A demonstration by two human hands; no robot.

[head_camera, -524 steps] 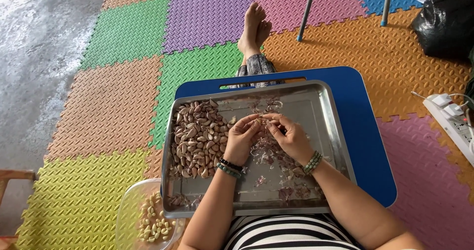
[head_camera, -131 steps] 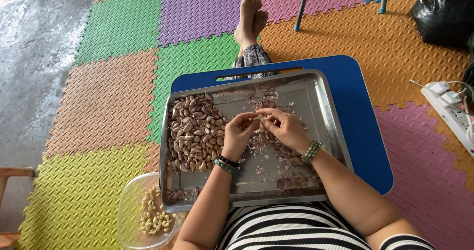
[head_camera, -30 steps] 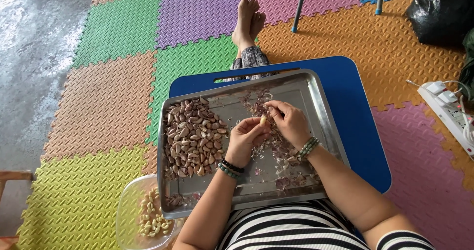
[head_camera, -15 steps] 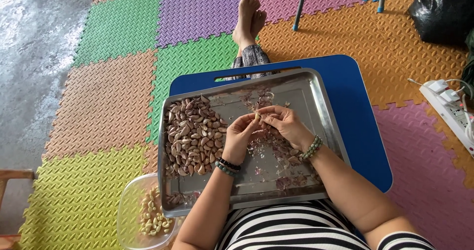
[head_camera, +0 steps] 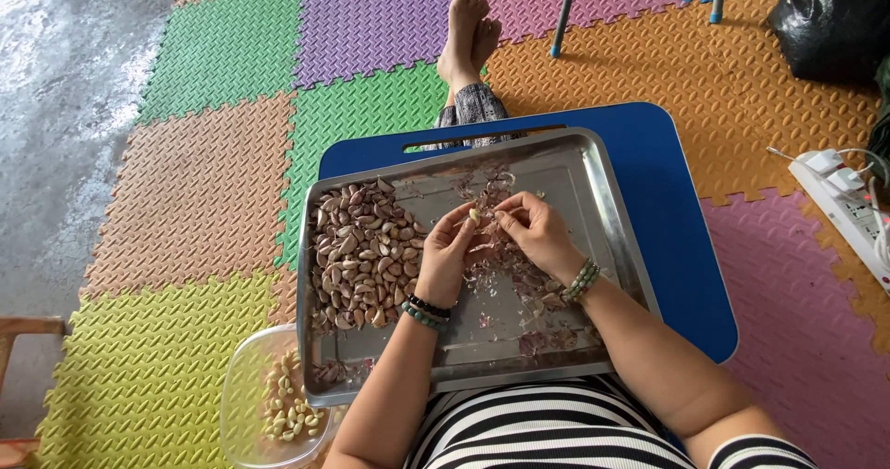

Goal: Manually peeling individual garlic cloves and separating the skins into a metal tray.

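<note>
A metal tray rests on a blue lap table over my legs. A heap of unpeeled garlic cloves fills the tray's left side. Papery peels litter its middle and right. Both hands meet above the tray's centre on one pale garlic clove. My left hand pinches it from the left, and my right hand picks at it with its fingertips from the right. Beaded bracelets ring both wrists.
A clear plastic bowl with peeled cloves sits on the floor at the tray's near left corner. My bare feet stretch out on coloured foam mats. A white power strip lies at the right, a black bag behind it.
The hands have stayed together over the tray's middle, working at the clove with small finger movements. The heap and bowl have not moved.
</note>
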